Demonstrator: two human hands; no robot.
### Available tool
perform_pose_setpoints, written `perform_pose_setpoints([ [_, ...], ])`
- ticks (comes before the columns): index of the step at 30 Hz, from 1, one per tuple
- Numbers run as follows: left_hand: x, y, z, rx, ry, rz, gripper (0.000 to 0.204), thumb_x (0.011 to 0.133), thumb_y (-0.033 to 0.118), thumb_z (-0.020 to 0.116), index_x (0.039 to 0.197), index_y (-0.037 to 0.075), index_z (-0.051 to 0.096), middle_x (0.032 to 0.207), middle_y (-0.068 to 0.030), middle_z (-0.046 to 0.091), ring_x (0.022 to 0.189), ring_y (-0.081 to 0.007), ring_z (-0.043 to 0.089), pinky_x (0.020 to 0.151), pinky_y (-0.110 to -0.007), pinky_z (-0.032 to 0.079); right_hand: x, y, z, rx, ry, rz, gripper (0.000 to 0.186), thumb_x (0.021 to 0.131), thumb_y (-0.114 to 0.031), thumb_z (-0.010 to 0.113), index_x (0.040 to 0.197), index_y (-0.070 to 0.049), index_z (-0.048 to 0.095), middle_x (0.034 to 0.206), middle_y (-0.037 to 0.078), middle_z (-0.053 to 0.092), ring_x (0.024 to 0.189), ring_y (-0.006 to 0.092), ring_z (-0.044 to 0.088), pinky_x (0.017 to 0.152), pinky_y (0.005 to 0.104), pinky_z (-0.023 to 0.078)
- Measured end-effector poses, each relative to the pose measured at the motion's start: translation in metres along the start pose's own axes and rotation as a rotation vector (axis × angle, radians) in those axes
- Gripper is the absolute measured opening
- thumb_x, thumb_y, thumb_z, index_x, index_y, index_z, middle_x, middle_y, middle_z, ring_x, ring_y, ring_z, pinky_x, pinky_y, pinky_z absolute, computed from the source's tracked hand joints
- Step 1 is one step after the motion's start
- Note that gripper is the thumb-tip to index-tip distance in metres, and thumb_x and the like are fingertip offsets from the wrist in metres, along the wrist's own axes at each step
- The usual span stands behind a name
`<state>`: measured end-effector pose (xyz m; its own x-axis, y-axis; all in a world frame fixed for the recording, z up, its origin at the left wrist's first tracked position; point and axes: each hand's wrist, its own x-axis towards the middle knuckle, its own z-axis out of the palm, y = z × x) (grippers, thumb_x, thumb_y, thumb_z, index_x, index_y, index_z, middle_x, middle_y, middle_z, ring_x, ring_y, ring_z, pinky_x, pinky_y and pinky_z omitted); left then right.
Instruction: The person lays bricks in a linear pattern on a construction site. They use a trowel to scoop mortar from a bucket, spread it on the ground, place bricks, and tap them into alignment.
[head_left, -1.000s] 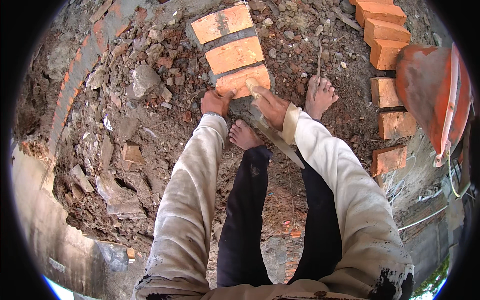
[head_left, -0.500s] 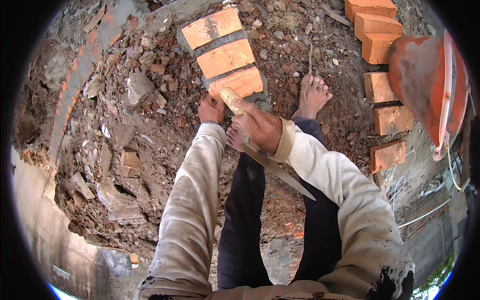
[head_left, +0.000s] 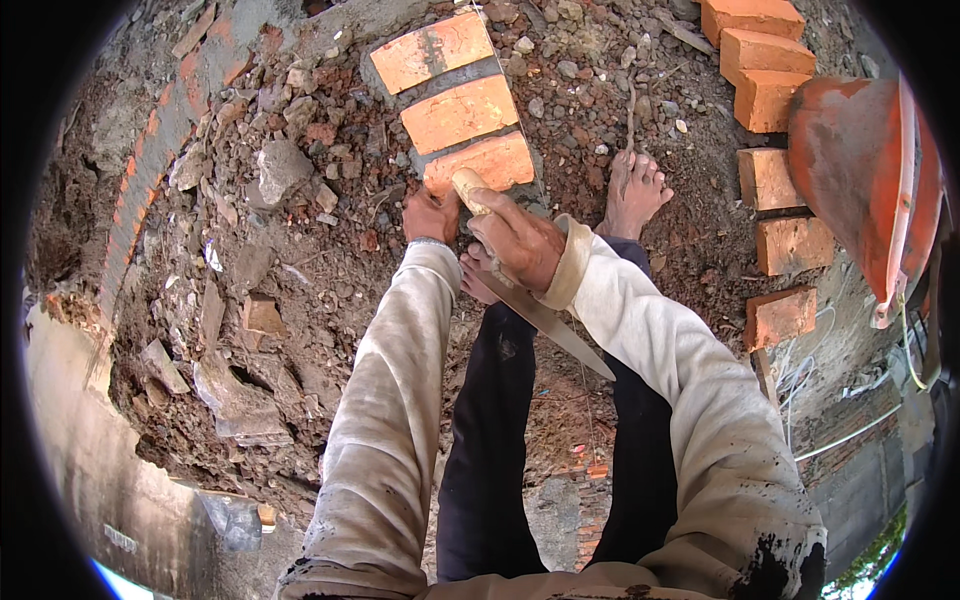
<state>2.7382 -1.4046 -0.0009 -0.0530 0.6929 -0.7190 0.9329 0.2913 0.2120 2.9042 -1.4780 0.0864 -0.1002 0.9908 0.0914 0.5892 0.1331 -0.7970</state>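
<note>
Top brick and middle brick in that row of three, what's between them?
The head view shows grey mortar between the top brick and middle brick.

A second ago the right hand [head_left: 520, 240] held the trowel handle [head_left: 466, 184] over the right part of the nearest brick [head_left: 495, 160]; now hand and handle sit farther left and closer to the person, with the handle's end at the near edge. The blade [head_left: 545, 322] has drawn back too, its tip farther down the right trouser leg [head_left: 640, 430], though a little less far than half a second ago. Hand and blade now cover more of the left foot [head_left: 474, 284]. The left hand [head_left: 430, 215] has slipped slightly toward the person.
</note>
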Motion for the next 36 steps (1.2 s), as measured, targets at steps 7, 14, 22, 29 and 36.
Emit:
perform_pose_setpoints([
  [7, -0.002, 0.006, -0.002, 0.133, -0.051, -0.055, 0.047, 0.067, 0.047, 0.068, 0.087, 0.004, 0.069, 0.081, -0.0178, 0.066, 0.080, -0.0286, 0.065, 0.074, -0.036, 0.049, 0.000, 0.020, 0.018, 0.122, -0.021, 0.188, 0.026, 0.073, 0.002, 0.052, 0.098, 0.004, 0.046, 0.109, 0.024, 0.047, 0.089, 0.0397, 0.058, 0.072, 0.0396, 0.051],
  [14, -0.001, 0.005, -0.008, 0.007, -0.072, -0.068, 0.047, 0.066, 0.046, 0.070, 0.087, 0.004, 0.069, 0.081, -0.0174, 0.067, 0.077, -0.0281, 0.065, 0.073, -0.036, 0.049, -0.009, 0.021, 0.018, 0.080, -0.022, 0.169, 0.027, 0.074, -0.002, 0.054, 0.099, 0.003, 0.045, 0.111, 0.025, 0.047, 0.090, 0.0401, 0.058, 0.073, 0.0397, 0.051],
  [22, -0.008, 0.024, -0.009, 0.084, -0.028, -0.098, 0.054, 0.064, 0.048, 0.070, 0.070, -0.006, 0.065, 0.076, -0.0251, 0.063, 0.077, -0.0345, 0.064, 0.072, -0.040, 0.048, -0.020, 0.043, 0.016, 0.081, -0.098, 0.225, 0.028, 0.074, -0.008, 0.056, 0.100, -0.002, 0.045, 0.113, 0.018, 0.046, 0.085, 0.0383, 0.060, 0.065, 0.0404, 0.052],
  [29, -0.035, -0.021, -0.019, -0.621, -0.253, 0.144, 0.075, 0.078, 0.015, 0.063, 0.134, -0.008, 0.019, 0.131, -0.0212, 0.040, 0.119, -0.0262, 0.044, 0.097, -0.032, 0.036, -0.027, -0.088, -0.153, -0.015, 0.043, 0.463, 0.036, 0.073, -0.019, 0.067, 0.101, -0.002, 0.052, 0.085, 0.015, 0.059, 0.077, 0.0290, 0.062, 0.063, 0.0350, 0.049],
  [36, -0.146, 0.005, -0.086, 0.002, -0.324, -0.001, 0.055, 0.076, 0.025, 0.065, 0.119, -0.005, 0.048, 0.110, -0.0221, 0.058, 0.102, -0.0276, 0.058, 0.087, -0.034, 0.045, -0.061, -0.194, -0.374, -0.110, 0.293, 1.067, 0.033, 0.081, -0.025, 0.064, 0.099, -0.001, 0.050, 0.072, 0.017, 0.059, 0.062, 0.0343, 0.059, 0.057, 0.0408, 0.046],
])
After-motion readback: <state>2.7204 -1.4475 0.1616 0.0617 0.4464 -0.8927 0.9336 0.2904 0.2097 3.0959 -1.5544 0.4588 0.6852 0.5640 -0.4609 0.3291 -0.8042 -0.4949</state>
